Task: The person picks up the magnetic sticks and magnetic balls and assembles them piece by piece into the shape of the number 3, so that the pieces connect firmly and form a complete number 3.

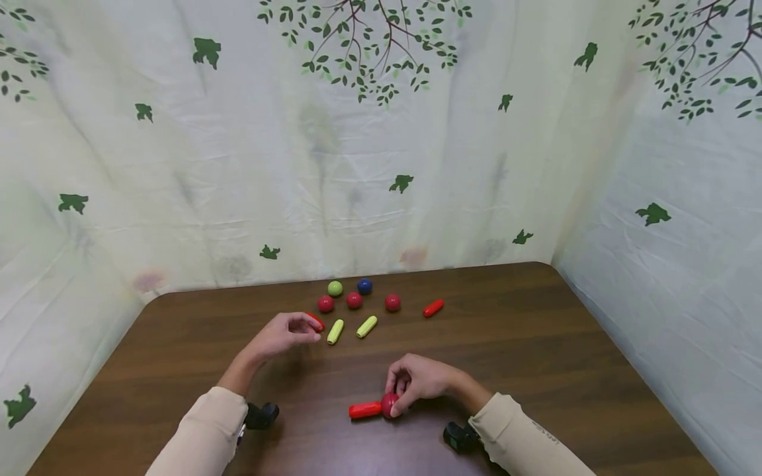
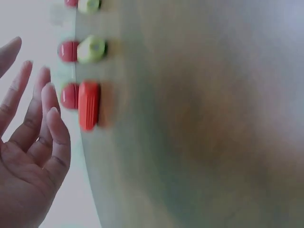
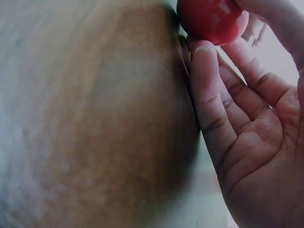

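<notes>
Nearest the camera, our pale left sleeve (image 1: pixel 193 433) and right sleeve (image 1: pixel 526 436) lay over the brown tabletop (image 1: pixel 149 344). From the left, our left hand (image 1: pixel 286 337) was loosely open, fingers gently bent and holding nothing, near a ridged red stick (image 2: pixel 89 107); the left wrist view showed a gap between them. Next came a left red ball (image 1: pixel 325 303), a slim yellow stick (image 1: pixel 335 332), a green ball (image 1: pixel 335 288), a middle red ball (image 1: pixel 354 300), a blue ball (image 1: pixel 364 286) and a tilted yellow stick (image 1: pixel 366 326), balls behind sticks, perhaps grouped there to leave us working room in front. Closer to us, the front red stick (image 1: pixel 364 410) lay with its right end seemingly touching the held red ball (image 1: pixel 389 404). Beyond sat a far red ball (image 1: pixel 392 303). Our right hand (image 1: pixel 425 378) pinched the held red ball, thumb and fingers apart only by its width, probably to stop it rolling and keep it against that stick. Farther right, a stray red stick (image 1: pixel 433 308) lay alone.
</notes>
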The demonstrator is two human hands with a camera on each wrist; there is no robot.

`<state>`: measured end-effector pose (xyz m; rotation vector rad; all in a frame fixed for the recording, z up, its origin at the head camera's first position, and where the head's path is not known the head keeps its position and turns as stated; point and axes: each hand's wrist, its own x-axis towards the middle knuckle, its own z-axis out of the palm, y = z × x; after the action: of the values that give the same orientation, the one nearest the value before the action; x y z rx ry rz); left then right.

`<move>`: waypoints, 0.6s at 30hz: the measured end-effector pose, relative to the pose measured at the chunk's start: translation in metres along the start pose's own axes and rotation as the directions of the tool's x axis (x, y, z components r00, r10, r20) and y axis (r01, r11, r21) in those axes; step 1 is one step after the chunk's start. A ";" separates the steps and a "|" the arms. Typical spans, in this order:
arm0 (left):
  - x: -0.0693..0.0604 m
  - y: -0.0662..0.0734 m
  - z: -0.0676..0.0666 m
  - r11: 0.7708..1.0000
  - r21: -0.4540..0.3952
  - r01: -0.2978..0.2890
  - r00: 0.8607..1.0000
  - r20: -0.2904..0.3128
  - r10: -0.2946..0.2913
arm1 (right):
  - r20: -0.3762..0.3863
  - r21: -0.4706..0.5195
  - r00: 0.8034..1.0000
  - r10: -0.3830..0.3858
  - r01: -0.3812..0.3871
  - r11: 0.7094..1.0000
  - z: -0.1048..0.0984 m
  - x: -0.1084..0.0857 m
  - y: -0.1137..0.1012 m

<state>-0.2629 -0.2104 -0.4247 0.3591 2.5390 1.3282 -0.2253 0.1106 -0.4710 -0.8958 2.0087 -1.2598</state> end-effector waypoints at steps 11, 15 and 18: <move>0.052 -0.013 -0.018 0.999 -0.005 0.039 0.989 -0.141 -0.039 | 0.012 0.034 1.000 0.009 -0.009 0.999 -0.001 0.000 0.000; 0.064 -0.016 -0.016 0.999 -0.005 0.054 0.989 -0.140 -0.055 | 0.015 0.043 1.000 0.009 -0.010 0.999 0.000 0.000 0.001; 0.071 -0.016 -0.014 0.998 0.002 0.067 0.989 -0.130 -0.066 | 0.017 0.054 1.000 0.017 -0.017 0.998 -0.001 0.000 0.002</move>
<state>-0.3356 -0.2066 -0.4384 0.1936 2.6360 1.3605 -0.2265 0.1114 -0.4730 -0.8590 1.9558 -1.2871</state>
